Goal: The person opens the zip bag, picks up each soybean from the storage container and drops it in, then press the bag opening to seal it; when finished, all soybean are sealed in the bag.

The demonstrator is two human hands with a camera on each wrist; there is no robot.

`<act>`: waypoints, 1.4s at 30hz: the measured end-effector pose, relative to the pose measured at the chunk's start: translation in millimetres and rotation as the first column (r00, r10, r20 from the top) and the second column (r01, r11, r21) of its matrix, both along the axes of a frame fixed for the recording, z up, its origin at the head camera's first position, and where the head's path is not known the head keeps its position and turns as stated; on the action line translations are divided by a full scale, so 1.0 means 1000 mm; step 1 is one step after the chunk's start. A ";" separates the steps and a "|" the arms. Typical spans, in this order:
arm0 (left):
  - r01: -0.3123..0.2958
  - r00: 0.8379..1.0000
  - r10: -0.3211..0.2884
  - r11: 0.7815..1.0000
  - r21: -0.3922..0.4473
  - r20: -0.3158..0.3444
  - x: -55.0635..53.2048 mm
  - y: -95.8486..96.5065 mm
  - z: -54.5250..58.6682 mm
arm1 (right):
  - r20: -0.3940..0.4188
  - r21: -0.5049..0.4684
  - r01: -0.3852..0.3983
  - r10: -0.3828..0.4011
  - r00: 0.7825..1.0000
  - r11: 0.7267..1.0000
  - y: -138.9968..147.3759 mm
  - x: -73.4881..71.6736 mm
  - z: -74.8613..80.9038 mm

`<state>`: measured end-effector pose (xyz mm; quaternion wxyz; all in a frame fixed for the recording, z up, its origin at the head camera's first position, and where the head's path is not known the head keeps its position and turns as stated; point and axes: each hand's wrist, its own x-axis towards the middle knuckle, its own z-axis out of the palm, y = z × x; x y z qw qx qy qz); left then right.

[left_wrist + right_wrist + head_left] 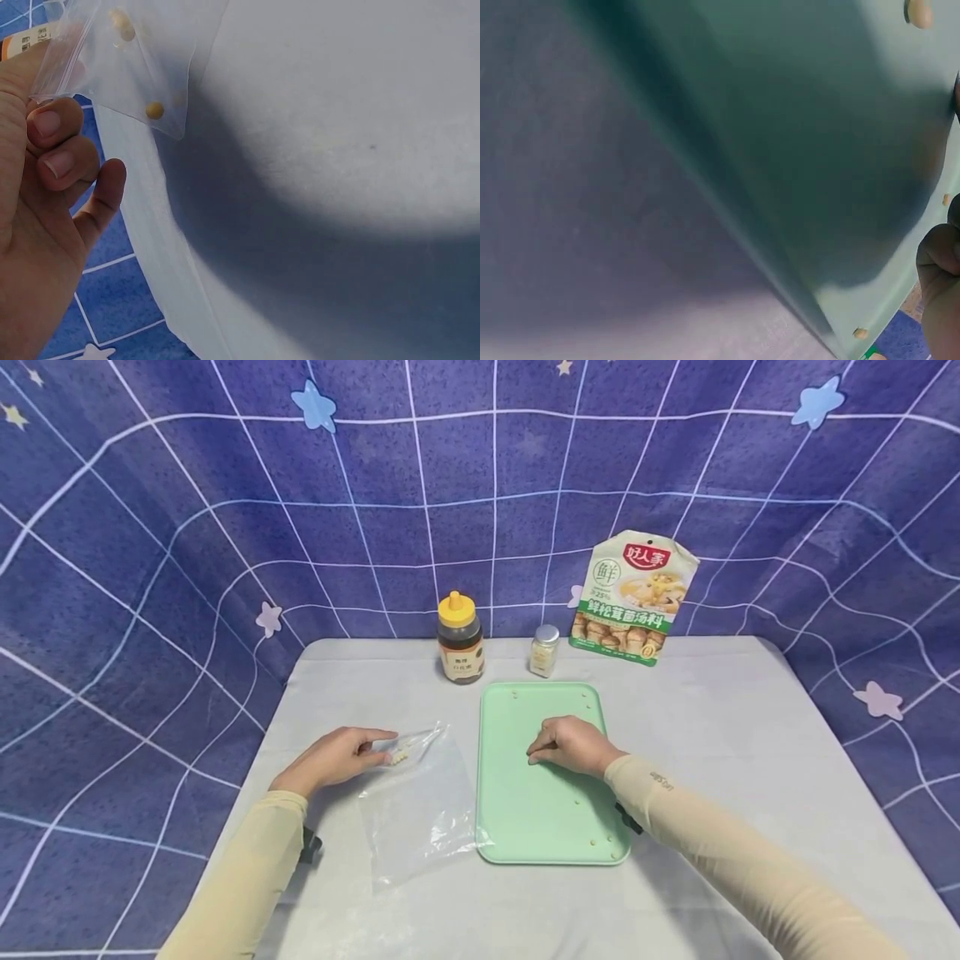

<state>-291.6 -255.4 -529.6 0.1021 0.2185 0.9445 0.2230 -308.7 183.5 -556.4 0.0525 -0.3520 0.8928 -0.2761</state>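
Note:
My left hand [337, 758] pinches the mouth of a clear zip bag [420, 814] lying on the table. Several pale yellow beans [154, 110] are inside the bag near its zip end. My right hand [573, 745] is above the middle of a light green tray [551, 710], fingers bent and tips close together; whether a bean is between them is hidden. A few loose beans [593, 842] lie in the tray's near right corner, others by its far corners. In the right wrist view, part of the hand [941, 277] shows at the right edge.
Behind the tray stand a dark bottle with a yellow cap [461, 647] and a small silver-lidded jar [544, 652]. A green and white food packet [633, 597] leans on the patterned blue curtain [375, 552]. White cloth [750, 735] covers the table.

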 end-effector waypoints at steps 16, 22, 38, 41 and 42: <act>0.002 1.000 -0.002 1.000 0.024 0.007 0.001 -0.002 0.002 | -0.152 -0.061 -0.150 0.140 0.978 0.987 -0.123 -0.020 0.066; 0.002 0.999 -0.004 0.998 0.065 0.033 0.002 -0.002 0.001 | -0.117 -0.049 -0.165 0.158 0.980 0.985 -0.164 -0.024 0.063; -0.007 0.999 0.003 0.996 0.084 0.051 0.004 -0.002 0.002 | -0.091 -0.060 -0.135 0.130 0.987 0.989 -0.185 -0.032 0.065; -0.006 0.999 0.002 0.997 0.083 0.050 0.005 -0.004 0.003 | -0.104 -0.073 -0.145 0.137 0.985 0.987 -0.173 -0.031 0.069; -0.011 0.999 0.006 0.997 0.082 0.054 0.005 -0.004 0.003 | -0.109 -0.076 -0.148 0.139 0.984 0.986 -0.166 -0.030 0.071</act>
